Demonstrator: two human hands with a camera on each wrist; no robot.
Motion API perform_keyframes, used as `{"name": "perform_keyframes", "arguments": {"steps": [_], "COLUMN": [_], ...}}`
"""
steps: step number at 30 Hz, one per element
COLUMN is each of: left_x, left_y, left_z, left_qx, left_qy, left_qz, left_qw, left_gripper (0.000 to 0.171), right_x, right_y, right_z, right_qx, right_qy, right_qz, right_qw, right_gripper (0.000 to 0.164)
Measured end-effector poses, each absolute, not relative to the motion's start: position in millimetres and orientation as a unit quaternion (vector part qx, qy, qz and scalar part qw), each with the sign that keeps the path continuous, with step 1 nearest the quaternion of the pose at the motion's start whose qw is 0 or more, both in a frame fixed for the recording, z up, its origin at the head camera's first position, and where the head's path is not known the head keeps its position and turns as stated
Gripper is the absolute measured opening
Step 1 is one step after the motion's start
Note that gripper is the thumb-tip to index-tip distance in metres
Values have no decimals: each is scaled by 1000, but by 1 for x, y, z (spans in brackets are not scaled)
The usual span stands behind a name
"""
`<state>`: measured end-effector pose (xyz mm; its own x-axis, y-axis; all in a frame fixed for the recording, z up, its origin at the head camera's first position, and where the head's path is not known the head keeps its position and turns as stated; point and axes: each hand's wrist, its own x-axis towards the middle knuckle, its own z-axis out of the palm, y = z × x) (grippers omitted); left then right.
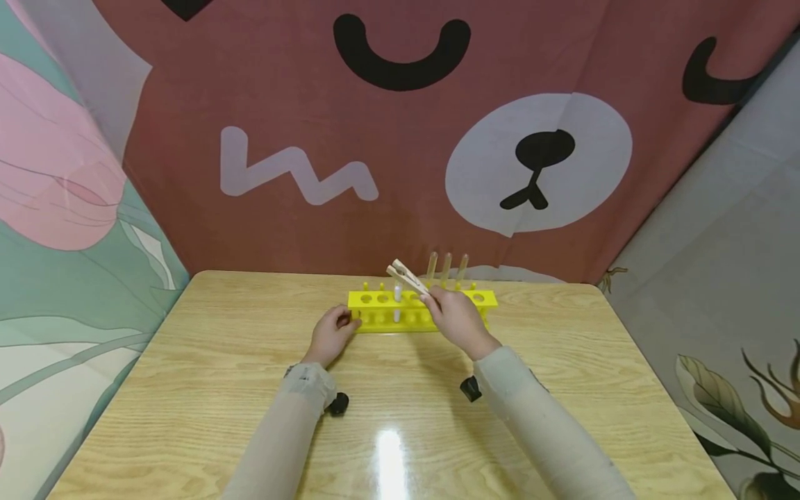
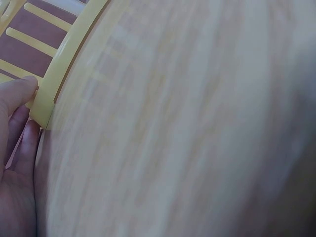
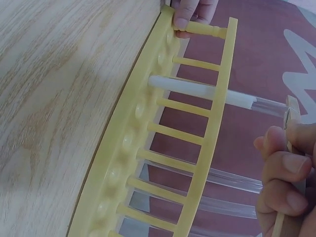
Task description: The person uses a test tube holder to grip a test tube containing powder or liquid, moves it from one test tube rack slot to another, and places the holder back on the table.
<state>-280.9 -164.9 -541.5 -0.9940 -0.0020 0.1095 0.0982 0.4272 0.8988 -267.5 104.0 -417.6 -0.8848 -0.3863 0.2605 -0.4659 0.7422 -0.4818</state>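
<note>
A yellow test tube rack [image 1: 375, 305] stands on the table. My left hand [image 1: 331, 335] grips its left end; in the right wrist view, thumb and fingers pinch the end post [image 3: 202, 28]. My right hand [image 1: 459, 323] holds a wooden test tube clamp [image 1: 407, 278] by its handle, tilted up to the left above the rack. The clamp's head lies at the mouth of a test tube [image 3: 197, 90] with white contents, which stands in the rack. Whether the clamp grips the glass, I cannot tell. Clear test tubes [image 1: 446, 269] rise behind the right hand.
The wooden table [image 1: 262, 389] reaches back to a reddish-brown printed cloth [image 1: 287, 236]. Patterned cloths hang at left and right. Black wrist cameras sit under both sleeves, one by the left wrist [image 1: 338, 404], one by the right.
</note>
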Motion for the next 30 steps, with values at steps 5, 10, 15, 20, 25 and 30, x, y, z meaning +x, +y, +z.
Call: {"name": "perform_keyframes", "arguments": {"steps": [5,10,15,20,25,30], "left_x": [-280,-279,-279,-279,-279,-280], "left_y": [-164,-163,-163,-164,-164,-164], "left_z": [-540,-538,-538,-539,-539,-539], "left_qx": [-23,-20,-24,-28,-22,-24], "left_qy": [-841,-840,-841,-848,-848,-847], "left_qz": [-539,-541,-539,-527,-528,-528], "left_qw": [44,42,44,49,44,47], "left_gripper": [17,18,17,15,15,16], "right_x": [-268,-268,-267,-267,-266,-266], "right_y": [104,105,106,109,115,121], "right_z": [-415,-414,-413,-415,-419,-419], "right_qx": [231,231,230,225,215,203], "right_qy": [-928,-926,-924,-923,-925,-925], "right_qz": [282,288,293,299,301,309], "right_qw": [73,78,87,94,89,85], "right_gripper": [25,26,26,27,24,26]}}
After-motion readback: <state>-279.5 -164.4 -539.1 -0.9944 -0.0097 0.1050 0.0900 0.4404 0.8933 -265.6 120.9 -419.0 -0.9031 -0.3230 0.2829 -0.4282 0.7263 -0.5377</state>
